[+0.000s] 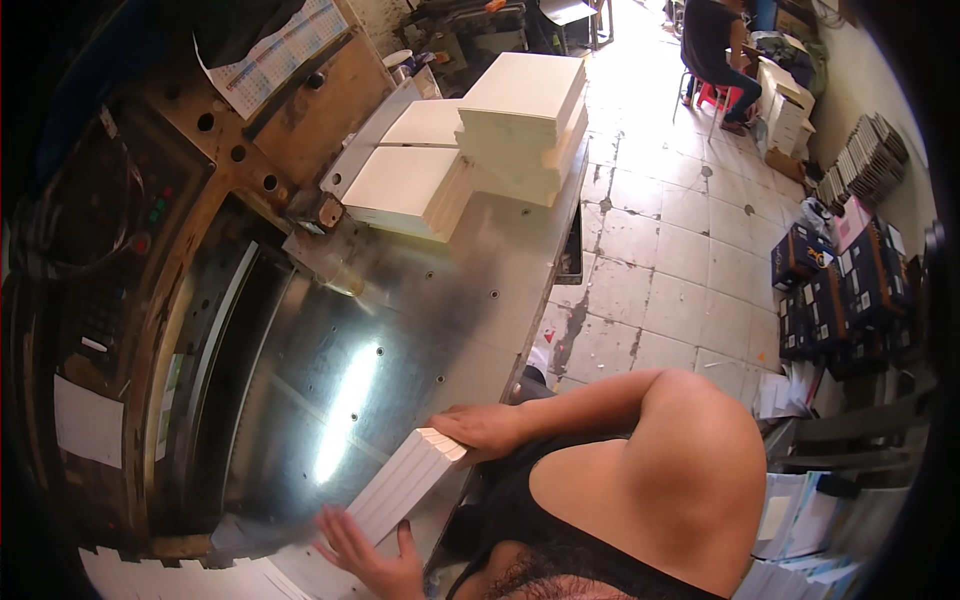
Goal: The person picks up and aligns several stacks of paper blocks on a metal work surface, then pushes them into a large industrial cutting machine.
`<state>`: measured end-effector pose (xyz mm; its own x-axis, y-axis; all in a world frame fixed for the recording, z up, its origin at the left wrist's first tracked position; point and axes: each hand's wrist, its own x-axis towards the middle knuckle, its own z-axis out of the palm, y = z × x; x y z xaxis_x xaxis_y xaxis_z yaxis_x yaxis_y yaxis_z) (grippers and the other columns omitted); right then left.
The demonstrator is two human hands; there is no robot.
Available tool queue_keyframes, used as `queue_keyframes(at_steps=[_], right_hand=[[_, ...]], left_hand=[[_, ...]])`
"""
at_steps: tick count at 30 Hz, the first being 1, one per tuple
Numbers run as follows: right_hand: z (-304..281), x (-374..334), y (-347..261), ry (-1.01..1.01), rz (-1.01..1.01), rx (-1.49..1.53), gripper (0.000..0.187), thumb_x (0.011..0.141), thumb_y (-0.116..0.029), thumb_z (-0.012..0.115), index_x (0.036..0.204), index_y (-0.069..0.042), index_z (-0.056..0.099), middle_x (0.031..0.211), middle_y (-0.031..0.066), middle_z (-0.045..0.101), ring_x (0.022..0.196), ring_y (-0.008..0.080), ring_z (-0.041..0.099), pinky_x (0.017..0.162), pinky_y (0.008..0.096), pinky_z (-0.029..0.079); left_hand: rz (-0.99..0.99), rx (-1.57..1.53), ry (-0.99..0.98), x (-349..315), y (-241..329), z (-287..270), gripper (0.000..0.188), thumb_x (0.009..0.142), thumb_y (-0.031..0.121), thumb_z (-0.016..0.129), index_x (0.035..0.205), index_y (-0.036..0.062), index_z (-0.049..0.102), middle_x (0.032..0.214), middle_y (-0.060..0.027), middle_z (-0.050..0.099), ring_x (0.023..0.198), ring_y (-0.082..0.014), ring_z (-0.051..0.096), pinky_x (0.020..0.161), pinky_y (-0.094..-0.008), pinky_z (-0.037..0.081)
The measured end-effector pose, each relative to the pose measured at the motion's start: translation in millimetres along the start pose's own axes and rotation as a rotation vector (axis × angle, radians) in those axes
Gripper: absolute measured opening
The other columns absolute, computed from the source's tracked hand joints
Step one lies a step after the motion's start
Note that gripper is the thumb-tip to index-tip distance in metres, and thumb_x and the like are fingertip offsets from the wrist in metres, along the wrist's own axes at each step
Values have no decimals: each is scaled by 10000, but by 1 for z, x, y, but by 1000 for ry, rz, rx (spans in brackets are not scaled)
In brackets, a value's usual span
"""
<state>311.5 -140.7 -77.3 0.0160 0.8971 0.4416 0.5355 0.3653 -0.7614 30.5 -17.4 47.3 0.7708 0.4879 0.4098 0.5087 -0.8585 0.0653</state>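
1. A shiny steel machine table fills the middle of the view, with a bright streak of light reflected on it and small holes dotted across its surface.
2. Beyond it, the room has a worn, stained tile floor running toward a sunlit far end.
3. A white paper stack lies at the near edge of the table, angled from lower left to upper right.
4. The right hand rests on the upper right end of the stack, fingers together and curled over its corner.
5. The left hand lies at the stack's lower left end, fingers spread flat against its side.
6. Tall piles of cream sheets stand at the far end of the table, with lower piles just beside them, well apart from the hands.
7. The machine's dark body with small coloured buttons rises on the left.
8. Blue cartons sit stacked by the right wall, with bundles of paper nearer.
9. A seated person works far off.
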Motion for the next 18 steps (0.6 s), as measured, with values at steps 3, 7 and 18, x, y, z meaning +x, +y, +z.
queue_keyframes(at_steps=[3, 7, 18], right_hand=[[-5, 3, -3, 1, 2, 22, 622, 787, -159, 818, 1247, -21, 424, 1150, 237, 583, 1135, 461, 560, 962, 508, 453], [-4, 4, -6, -21, 36, 29, 654, 750, -139, 839, 1246, -30, 427, 1160, 238, 584, 1128, 465, 563, 949, 513, 459], [-43, 47, -29, 6, -85, 639, 642, 992, -585, 589, 1216, 17, 584, 1173, 153, 645, 1093, 235, 608, 915, 392, 467]], left_hand=[[30, 86, -208, 11, 20, 5, 940, 810, 327, 733, 1603, 27, 328, 1658, -219, 313, 1554, -403, 251, 1237, -627, 146], [10, 18, -293, 16, 27, 8, 849, 887, 325, 656, 1609, 29, 321, 1669, -198, 310, 1551, -396, 269, 1239, -609, 166], [26, 25, -248, 16, 36, 4, 809, 917, 344, 641, 1597, 25, 343, 1638, -196, 370, 1527, -398, 322, 1240, -586, 193]])
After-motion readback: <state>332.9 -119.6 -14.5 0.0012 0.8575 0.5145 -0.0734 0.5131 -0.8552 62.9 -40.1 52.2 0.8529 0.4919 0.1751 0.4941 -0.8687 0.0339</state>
